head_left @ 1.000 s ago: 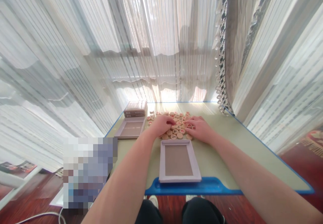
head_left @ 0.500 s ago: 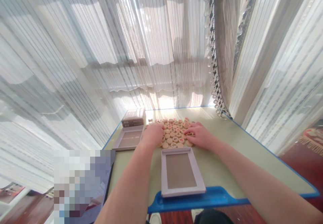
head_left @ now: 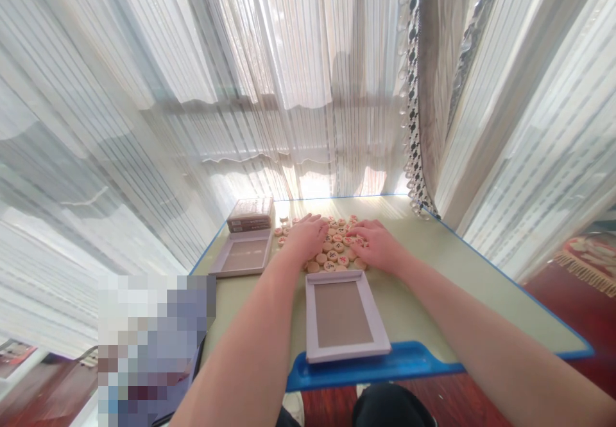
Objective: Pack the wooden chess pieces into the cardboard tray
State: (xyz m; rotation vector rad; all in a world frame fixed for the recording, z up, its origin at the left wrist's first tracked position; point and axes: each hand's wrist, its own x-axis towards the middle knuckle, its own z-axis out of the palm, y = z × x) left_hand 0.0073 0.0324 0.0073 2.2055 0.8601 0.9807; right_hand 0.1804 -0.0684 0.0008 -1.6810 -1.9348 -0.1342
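Note:
Round wooden Chinese chess pieces point(head_left: 338, 247) with red and black characters lie spread over the middle of the table; some show blank faces. My left hand point(head_left: 308, 234) rests palm down across the left part of them, fingers stretched out and pointing right, hiding several. On the right side of the spread, my right hand point(head_left: 378, 245) lies over other pieces with its fingers apart. An open shallow box point(head_left: 312, 318) with white rims sits nearer to me, below the pieces. Neither hand grips a piece that I can make out.
A second shallow box part point(head_left: 266, 257) lies left of the pieces, in front of stacked brown boxes point(head_left: 250, 215). The pale green table point(head_left: 481, 279) has a blue edge with a molded tray point(head_left: 414, 359). A dark-edged screen, partly pixelated, stands at the lower left. Sheer curtains point(head_left: 308, 93) hang behind.
My left hand has moved right over the pieces, its fingers now stretched out. More pieces show at its left. My right hand has stayed nearly in place. The view has tilted slightly.

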